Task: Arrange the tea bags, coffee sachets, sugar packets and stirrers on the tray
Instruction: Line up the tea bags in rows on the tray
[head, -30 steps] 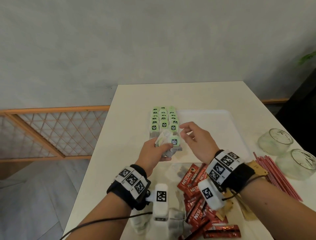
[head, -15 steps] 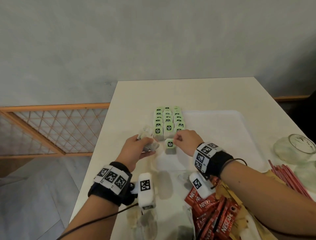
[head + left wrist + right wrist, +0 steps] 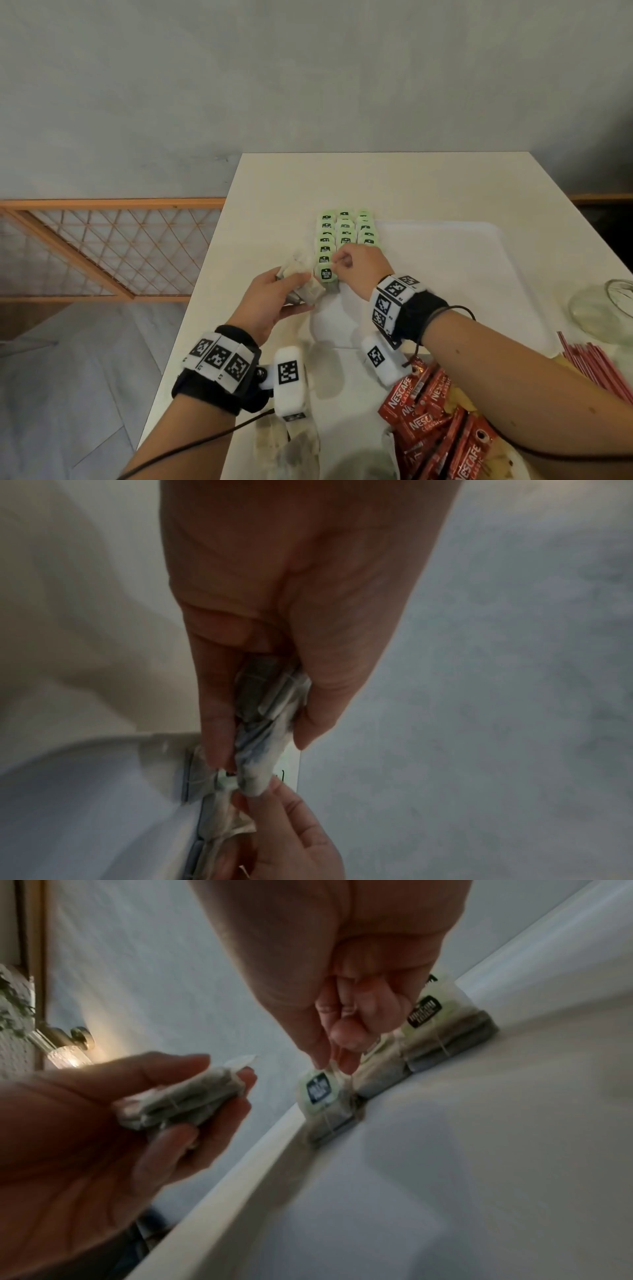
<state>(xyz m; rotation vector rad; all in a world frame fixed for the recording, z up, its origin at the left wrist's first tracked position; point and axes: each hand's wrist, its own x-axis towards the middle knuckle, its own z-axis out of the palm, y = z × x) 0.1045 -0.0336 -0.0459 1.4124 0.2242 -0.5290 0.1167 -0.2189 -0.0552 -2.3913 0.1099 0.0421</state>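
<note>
Tea bags with green tags (image 3: 346,233) stand in three rows at the white tray's (image 3: 445,274) far left. My right hand (image 3: 337,263) pinches the top of the nearest tea bag (image 3: 326,275) in the left row; the right wrist view shows its fingertips (image 3: 325,1064) on that bag's tag (image 3: 316,1089). My left hand (image 3: 291,291) grips a bundle of tea bags (image 3: 313,289) just left of the tray, also seen in the left wrist view as a bundle (image 3: 267,718). Red coffee sachets (image 3: 431,411) and red stirrers (image 3: 589,363) lie near right.
A glass jar (image 3: 609,305) stands at the right edge of the table (image 3: 376,178). Loose tea bags (image 3: 287,442) lie at the near edge, and yellowish packets (image 3: 479,459) lie among the sachets. A wooden lattice railing (image 3: 102,246) runs on the left.
The right hand took a tea bag from the left hand's bundle and brought it down to the near end of the rows. The left hand moved aside, then back close to it.
</note>
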